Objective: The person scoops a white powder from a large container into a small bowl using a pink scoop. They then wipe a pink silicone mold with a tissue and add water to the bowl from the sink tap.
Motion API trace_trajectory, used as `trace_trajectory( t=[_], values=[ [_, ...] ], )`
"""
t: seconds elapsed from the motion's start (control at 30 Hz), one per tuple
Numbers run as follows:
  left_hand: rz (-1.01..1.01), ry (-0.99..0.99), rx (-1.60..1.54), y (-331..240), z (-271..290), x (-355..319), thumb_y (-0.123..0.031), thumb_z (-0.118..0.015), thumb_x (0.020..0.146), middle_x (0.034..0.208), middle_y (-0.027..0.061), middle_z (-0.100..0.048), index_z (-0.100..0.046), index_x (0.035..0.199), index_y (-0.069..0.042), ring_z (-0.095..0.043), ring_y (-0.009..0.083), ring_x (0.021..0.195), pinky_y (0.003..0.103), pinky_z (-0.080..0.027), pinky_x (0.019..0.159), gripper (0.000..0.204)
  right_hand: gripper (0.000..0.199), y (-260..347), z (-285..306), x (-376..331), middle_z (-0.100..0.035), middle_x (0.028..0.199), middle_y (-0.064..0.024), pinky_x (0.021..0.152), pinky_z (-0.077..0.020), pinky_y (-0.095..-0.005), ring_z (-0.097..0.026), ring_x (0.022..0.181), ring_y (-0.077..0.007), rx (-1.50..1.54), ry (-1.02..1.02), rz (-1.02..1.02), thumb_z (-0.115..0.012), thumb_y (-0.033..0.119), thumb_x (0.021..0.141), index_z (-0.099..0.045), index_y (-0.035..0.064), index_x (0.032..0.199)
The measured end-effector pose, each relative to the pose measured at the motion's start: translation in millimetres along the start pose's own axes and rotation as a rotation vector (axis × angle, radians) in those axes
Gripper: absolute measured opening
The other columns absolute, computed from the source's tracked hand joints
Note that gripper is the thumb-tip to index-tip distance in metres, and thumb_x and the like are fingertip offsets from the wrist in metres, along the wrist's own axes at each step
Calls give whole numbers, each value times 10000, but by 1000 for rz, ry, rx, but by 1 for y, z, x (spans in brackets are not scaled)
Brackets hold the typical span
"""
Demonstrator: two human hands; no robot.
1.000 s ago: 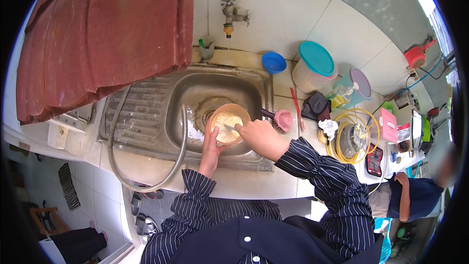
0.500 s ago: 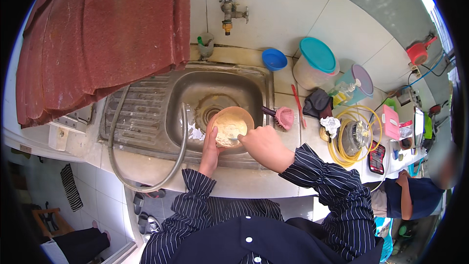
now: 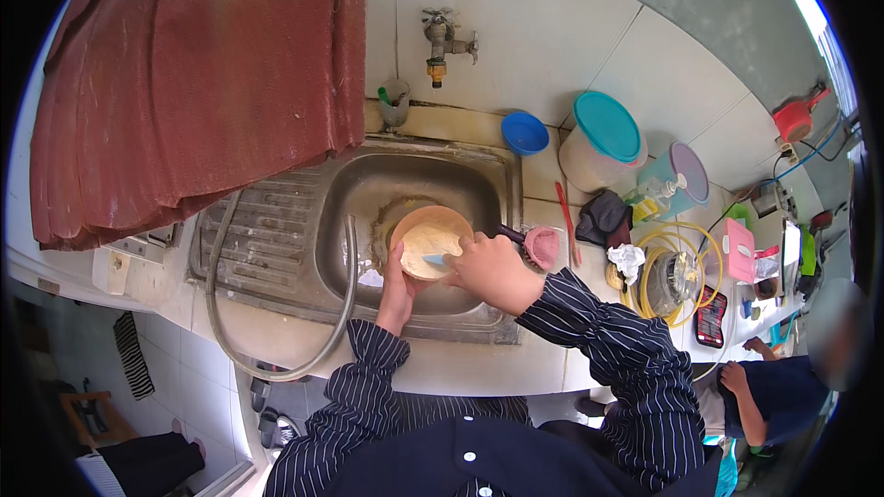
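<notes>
At frame centre, our left hand (image 3: 398,287) closes its grip on the tan bowl (image 3: 431,241) over the sink (image 3: 368,186); our right hand (image 3: 493,269) pinches a blue scrubber (image 3: 435,260). A wet rim may slip.

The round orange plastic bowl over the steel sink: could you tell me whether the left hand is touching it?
Touching. The head view shows the left hand gripping the lower-left rim of the round orange plastic bowl, with no gap visible.
</notes>
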State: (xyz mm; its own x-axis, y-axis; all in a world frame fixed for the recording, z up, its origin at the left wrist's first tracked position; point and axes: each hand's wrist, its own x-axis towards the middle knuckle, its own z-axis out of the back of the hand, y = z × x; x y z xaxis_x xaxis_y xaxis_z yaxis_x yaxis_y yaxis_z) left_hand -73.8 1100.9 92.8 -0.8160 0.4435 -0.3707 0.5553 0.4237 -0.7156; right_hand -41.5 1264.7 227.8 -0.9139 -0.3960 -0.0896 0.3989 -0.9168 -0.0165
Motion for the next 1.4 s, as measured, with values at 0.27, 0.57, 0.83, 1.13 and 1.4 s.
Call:
trace_trajectory(
  t=[0.27, 0.57, 0.83, 1.13, 1.4],
  values=[
    [-62, 6, 89, -33, -14, 62, -548, -352, 964, 1321, 130, -511, -363, 1384, -79, -556, 224, 1178, 384, -529, 906, 630, 411, -157, 75, 197, -505, 1157, -237, 876, -452, -472, -503, 1061, -420, 85, -906, -200, -561, 342, 931, -510, 6, 1162],
    [-66, -19, 103, -58, -7, 111, -507, -411, 949, 1357, 107, -405, -322, 1400, -133, -518, 224, 1183, 388, -548, 844, 593, 259, -176, 49, 282, -443, 1061, -200, 840, -421, -461, -435, 1022, -355, -32, -980, -328, -522, 186, 866, -555, -55, 954],
    [-76, -11, 94, -71, -16, 133, -601, -420, 916, 1326, 126, -460, -335, 1393, -111, -522, 222, 1196, 395, -536, 885, 689, 252, -188, 53, 269, -455, 1138, -141, 849, -369, -446, -428, 1069, -303, -13, -945, -140, -514, 174, 876, -568, -40, 996],
    [-109, 4, 103, -85, -26, 150, -575, -401, 936, 1327, 137, -435, -325, 1395, -106, -520, 232, 1186, 409, -535, 886, 660, 254, -193, 54, 266, -446, 1134, -137, 866, -372, -453, -424, 1070, -311, 36, -927, -80, -521, 191, 884, -567, -25, 1011],
    [-74, 24, 76, -87, -34, 153, -572, -411, 928, 1316, 82, -487, -358, 1373, -136, -517, 193, 1187, 404, -526, 867, 626, 287, -203, 57, 265, -432, 1149, -143, 870, -381, -456, -411, 1082, -316, 37, -855, -24, -504, 200, 901, -531, -24, 1078]
  ],
)
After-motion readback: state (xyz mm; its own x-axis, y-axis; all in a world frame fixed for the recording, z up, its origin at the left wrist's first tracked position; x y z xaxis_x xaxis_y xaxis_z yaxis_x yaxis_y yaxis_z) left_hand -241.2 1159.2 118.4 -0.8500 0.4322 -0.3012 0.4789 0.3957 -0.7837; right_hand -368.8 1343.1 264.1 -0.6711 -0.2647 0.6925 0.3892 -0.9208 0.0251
